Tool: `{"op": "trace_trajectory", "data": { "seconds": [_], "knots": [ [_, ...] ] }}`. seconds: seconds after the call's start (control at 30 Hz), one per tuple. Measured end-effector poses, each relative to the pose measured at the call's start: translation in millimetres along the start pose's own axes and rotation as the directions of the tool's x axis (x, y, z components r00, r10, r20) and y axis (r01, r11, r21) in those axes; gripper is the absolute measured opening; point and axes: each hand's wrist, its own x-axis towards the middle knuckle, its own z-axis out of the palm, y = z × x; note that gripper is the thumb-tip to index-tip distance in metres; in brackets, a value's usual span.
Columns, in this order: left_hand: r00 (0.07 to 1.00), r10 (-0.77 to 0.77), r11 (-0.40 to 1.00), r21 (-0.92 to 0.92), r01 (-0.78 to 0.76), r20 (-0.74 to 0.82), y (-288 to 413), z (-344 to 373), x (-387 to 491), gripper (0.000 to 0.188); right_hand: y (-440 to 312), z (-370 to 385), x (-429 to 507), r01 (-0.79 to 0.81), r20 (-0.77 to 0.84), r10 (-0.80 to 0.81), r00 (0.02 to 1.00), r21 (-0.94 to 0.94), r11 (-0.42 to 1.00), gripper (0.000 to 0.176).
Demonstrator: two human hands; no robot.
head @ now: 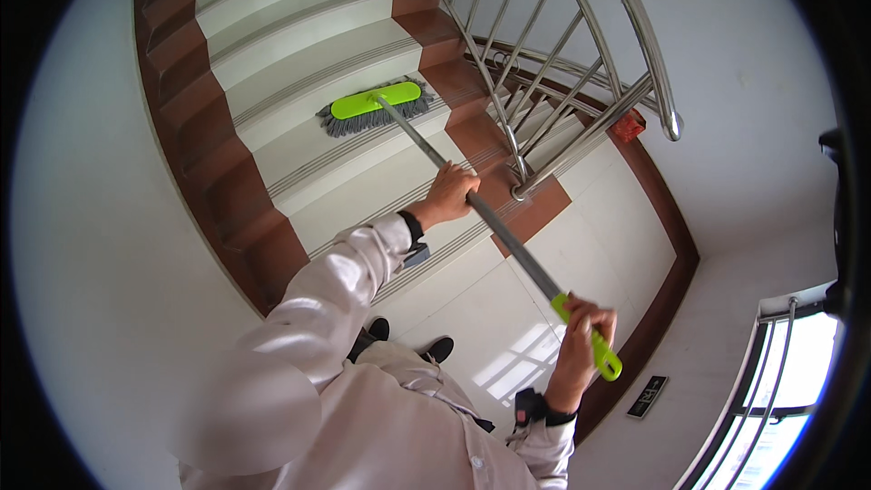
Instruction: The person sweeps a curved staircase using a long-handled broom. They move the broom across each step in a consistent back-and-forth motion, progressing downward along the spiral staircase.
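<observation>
A dust mop with a lime-green head [374, 99] and a grey fringe lies on a tread of the staircase, near its right side. Its grey metal pole [507, 235] slants from the head down toward the lower right. Around the middle of the pole, my left hand [450, 192] is closed. My right hand [582, 344] grips the lime-green handle grip [607, 358] at the pole's near end, where the loop end sticks out past the fingers.
White stairs [282, 41] with red-brown borders rise ahead. A stainless steel railing [578, 34] stands at their right, close to the pole. Beside it, a red object [627, 125] rests by the wall. My shoes [439, 350] are on the landing [469, 299]. A barred window [762, 395] is at lower right.
</observation>
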Motion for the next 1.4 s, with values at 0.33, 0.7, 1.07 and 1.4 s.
{"op": "trace_trajectory", "data": {
  "seconds": [0.33, 0.7, 1.07, 1.4],
  "knots": [
    [0.936, -0.02, 0.951, -0.284, 0.126, 0.351, 119, -92, -124, 0.023, -86, -56, -70, 0.007, -0.113, 0.001, 0.994, 0.071, 0.997, 0.032],
    [0.965, -0.195, 0.98, 0.077, 0.184, 0.175, 17, -79, -139, 0.027, -21, -8, -60, -0.248, 0.125, 0.225, 0.966, 0.219, 0.944, 0.022],
    [0.956, -0.081, 0.987, -0.114, 0.117, 0.282, 91, -27, -131, 0.021, -49, -88, -97, -0.179, -0.186, 0.205, 0.961, 0.148, 0.973, 0.02],
    [0.957, 0.006, 0.98, -0.19, 0.051, 0.29, 115, -12, -108, 0.024, -51, -113, -73, -0.03, -0.188, 0.109, 0.976, 0.38, 0.924, 0.017]
  ]
}}
